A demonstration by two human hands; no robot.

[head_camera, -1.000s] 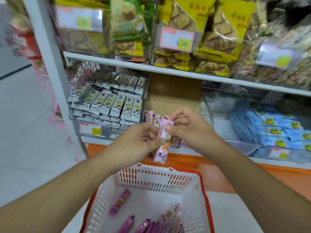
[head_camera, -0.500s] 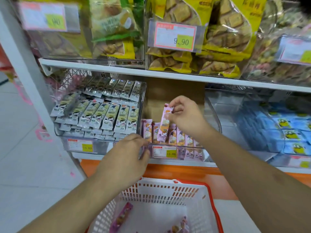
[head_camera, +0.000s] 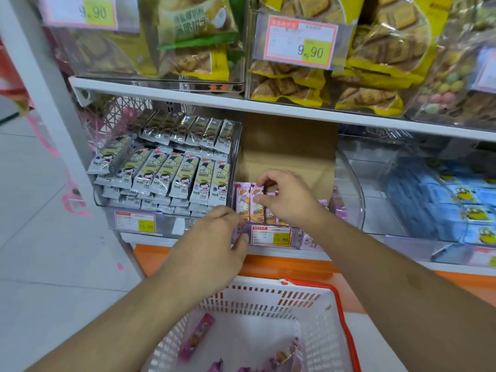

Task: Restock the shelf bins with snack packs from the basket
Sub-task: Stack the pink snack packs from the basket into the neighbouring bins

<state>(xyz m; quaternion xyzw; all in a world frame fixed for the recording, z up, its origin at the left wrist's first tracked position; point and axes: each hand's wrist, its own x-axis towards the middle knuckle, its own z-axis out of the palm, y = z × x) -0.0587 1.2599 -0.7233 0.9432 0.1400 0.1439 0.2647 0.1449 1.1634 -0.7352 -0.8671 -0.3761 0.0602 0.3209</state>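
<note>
A row of pink snack packs (head_camera: 243, 202) stands upright in the clear middle bin (head_camera: 351, 189) on the lower shelf. My right hand (head_camera: 287, 200) reaches into that bin and pinches the top of one pack in the row. My left hand (head_camera: 212, 245) hovers at the bin's front left corner, fingers curled, with a bit of purple pack showing between thumb and fingers. Below, the white basket (head_camera: 308, 294) with a red rim holds several more pink packs (head_camera: 197, 336).
The left bin is full of grey-and-yellow bar packs (head_camera: 166, 170). Blue packs (head_camera: 461, 200) fill the right bin. A cardboard sheet (head_camera: 290, 146) backs the middle bin. Yellow biscuit bags (head_camera: 370, 63) fill the shelf above. Price tag (head_camera: 271, 236) marks the bin front.
My right hand carried a pink pack from in front of my chest into the middle bin and lowered it into the row. My left hand moved forward to the bin's front.
</note>
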